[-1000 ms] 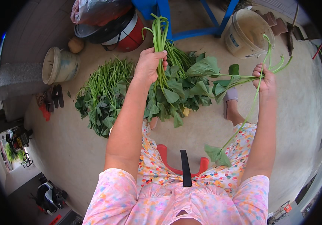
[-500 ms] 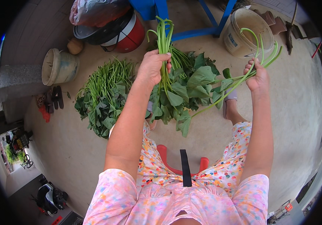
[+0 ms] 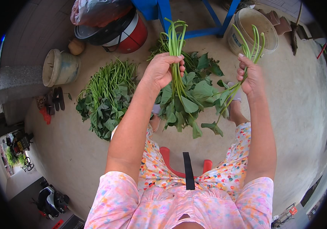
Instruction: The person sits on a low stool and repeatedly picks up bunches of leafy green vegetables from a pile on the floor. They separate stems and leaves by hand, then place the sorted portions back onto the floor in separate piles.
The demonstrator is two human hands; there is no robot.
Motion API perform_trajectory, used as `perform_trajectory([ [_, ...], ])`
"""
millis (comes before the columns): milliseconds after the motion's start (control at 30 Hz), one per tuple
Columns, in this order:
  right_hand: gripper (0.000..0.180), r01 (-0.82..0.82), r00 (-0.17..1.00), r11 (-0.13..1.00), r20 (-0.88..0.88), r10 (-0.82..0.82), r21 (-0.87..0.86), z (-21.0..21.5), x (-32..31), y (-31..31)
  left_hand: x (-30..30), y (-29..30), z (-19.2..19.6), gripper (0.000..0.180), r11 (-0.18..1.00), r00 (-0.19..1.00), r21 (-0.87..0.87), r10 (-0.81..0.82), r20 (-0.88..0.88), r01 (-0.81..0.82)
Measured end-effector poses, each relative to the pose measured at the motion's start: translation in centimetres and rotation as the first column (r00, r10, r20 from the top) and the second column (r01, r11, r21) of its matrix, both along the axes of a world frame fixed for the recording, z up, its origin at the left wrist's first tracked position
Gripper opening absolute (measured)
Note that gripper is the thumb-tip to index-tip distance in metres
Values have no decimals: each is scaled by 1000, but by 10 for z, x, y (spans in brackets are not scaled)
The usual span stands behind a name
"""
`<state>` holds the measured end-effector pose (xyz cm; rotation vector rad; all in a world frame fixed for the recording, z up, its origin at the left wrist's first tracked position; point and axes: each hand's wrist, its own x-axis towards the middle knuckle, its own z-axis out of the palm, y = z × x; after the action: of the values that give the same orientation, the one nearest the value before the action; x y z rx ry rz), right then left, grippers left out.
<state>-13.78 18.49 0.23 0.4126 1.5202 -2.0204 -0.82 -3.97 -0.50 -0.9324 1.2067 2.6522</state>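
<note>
left hand fist closed round leafy bunch, stems up, leaves hanging, held clear of floor pile | right hand fingers pinch few separate stems apart from bunch

A red pot sits upper left beside a pale bucket; another bucket stands upper right, near blue frame legs.

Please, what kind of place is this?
Probably a home yard or porch: a bare concrete floor, a pile of leafy greens on it, buckets, and sandals by a wall.
</note>
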Motion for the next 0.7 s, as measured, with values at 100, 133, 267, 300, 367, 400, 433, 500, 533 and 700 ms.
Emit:
perform_trajectory([
  [100,15,-17,1000,1000,10,17,-5,-8,6,-8,-2,8,-1,14,999,1000,20,-26,6,25],
  [133,14,-29,1000,1000,12,29,-2,-8,10,-11,-2,12,0,14,999,999,15,-33,19,33],
  [267,14,-56,998,998,32,56,-9,-4,23,-29,-4,23,2,15,997,996,17,-82,42,81],
  [300,14,-58,998,998,35,59,-19,-4,25,-32,-5,26,3,15,995,994,17,-96,43,95],
  [367,15,-61,998,998,28,61,-9,-2,30,-38,-7,32,2,15,995,993,23,-102,51,101],
  [400,16,-69,997,998,21,69,-12,-2,33,-41,-7,34,3,14,994,993,28,-106,54,105],
  [433,18,-77,997,997,14,77,-14,-2,35,-44,-6,37,3,14,994,992,32,-110,56,109],
  [500,18,-58,998,998,24,59,-31,1,39,-49,-7,41,3,13,993,992,39,-116,49,114],
  [533,18,-56,998,998,22,57,-34,0,40,-50,-7,43,3,12,991,991,45,-124,42,122],
  [700,18,-87,996,996,8,87,-18,-2,41,-52,-7,50,3,9,983,983,48,-177,35,176],
])
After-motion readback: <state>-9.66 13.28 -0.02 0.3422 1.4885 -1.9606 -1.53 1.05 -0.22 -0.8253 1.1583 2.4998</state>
